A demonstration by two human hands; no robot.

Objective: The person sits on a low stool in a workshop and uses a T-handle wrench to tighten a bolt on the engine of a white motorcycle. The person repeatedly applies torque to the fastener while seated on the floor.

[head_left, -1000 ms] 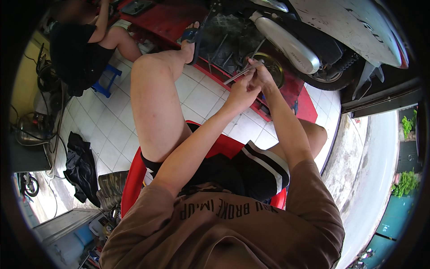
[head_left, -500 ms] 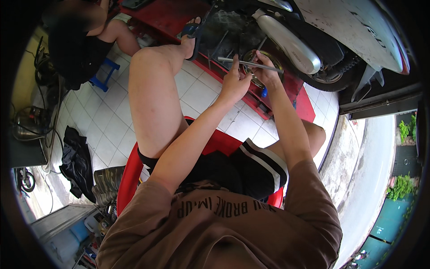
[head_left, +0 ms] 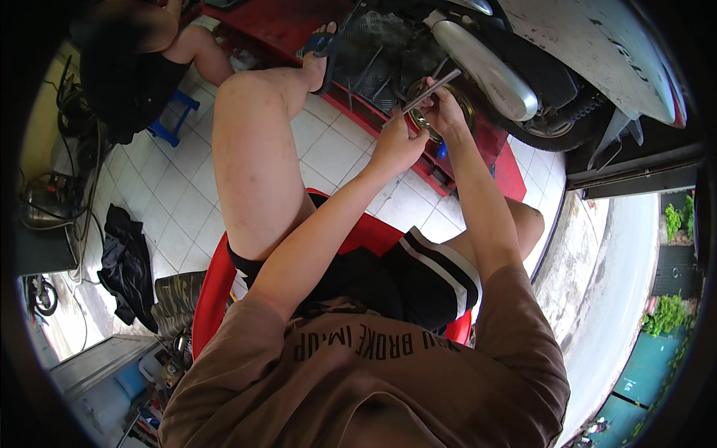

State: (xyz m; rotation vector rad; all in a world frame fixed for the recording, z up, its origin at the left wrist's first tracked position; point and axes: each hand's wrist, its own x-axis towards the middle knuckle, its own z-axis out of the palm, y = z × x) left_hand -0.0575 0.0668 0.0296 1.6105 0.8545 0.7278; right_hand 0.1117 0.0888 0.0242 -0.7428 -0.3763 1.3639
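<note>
My right hand [head_left: 446,116] is closed with its fingertips around a slim silver metal rod [head_left: 441,86]. The rod slants up and to the right, its lower end at the fingers of my left hand [head_left: 402,143], which is also closed on it. A small shiny metal piece [head_left: 421,119] shows between the two hands; I cannot make out its kind or which hand bears it. Just behind my right hand lies a round gold-coloured dish [head_left: 469,112], partly hidden. Something small and blue [head_left: 442,149] is beneath the hands, by the red platform [head_left: 511,179].
A motorcycle [head_left: 482,67] with a silver exhaust cover stands on the red platform at the upper right. My sandalled foot [head_left: 320,56] rests on the platform's edge. At the upper left another person [head_left: 119,75] sits by a blue stool [head_left: 175,118]. Black cloth [head_left: 125,269] lies on the tiles.
The rod has swung from lying nearly level across both hands to slanting steeply up to the right. My left hand has shifted slightly right and down.
</note>
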